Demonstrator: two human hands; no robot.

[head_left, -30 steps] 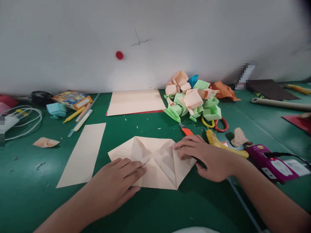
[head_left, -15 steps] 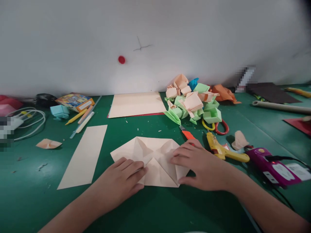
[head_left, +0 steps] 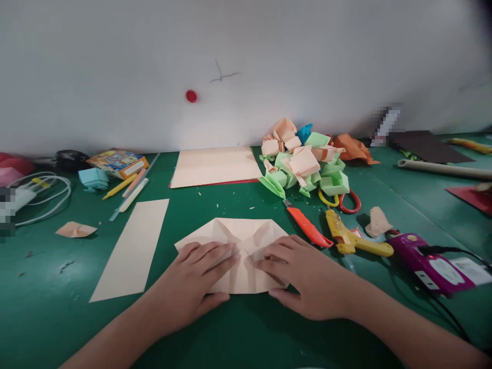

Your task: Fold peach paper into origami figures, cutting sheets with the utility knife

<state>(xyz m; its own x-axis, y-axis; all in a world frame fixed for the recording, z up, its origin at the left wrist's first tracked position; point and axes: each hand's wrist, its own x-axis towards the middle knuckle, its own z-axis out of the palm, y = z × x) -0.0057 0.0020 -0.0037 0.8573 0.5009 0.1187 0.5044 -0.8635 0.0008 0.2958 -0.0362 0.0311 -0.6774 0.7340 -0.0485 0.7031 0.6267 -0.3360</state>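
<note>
A cream sheet of paper (head_left: 246, 228) lies in front of me, creased and partly folded, with its near flaps brought toward the middle. My left hand (head_left: 205, 271) rests on its left half, fingers stretched flat over the folds and the thumb along the near edge. On the right half, my right hand (head_left: 294, 271) presses with spread fingers, its thumb also by the near edge. Both hands are open, and they cover parts of the folds. An orange box cutter (head_left: 309, 228) lies just beyond my right hand. A plain cream paper strip (head_left: 130, 251) is left of my left hand.
At the back right is a heap of folded paper pieces (head_left: 303, 161). A yellow glue gun (head_left: 348, 236), scissors (head_left: 349, 201) and a purple power socket (head_left: 430, 264) with a cable lie right. Cream sheets (head_left: 217, 166) are at the back; pens (head_left: 132, 195) lie left.
My right hand has moved left and toward me on the paper, uncovering the box cutter. My left hand has shifted slightly toward the middle. The near right flap is now folded further in.
</note>
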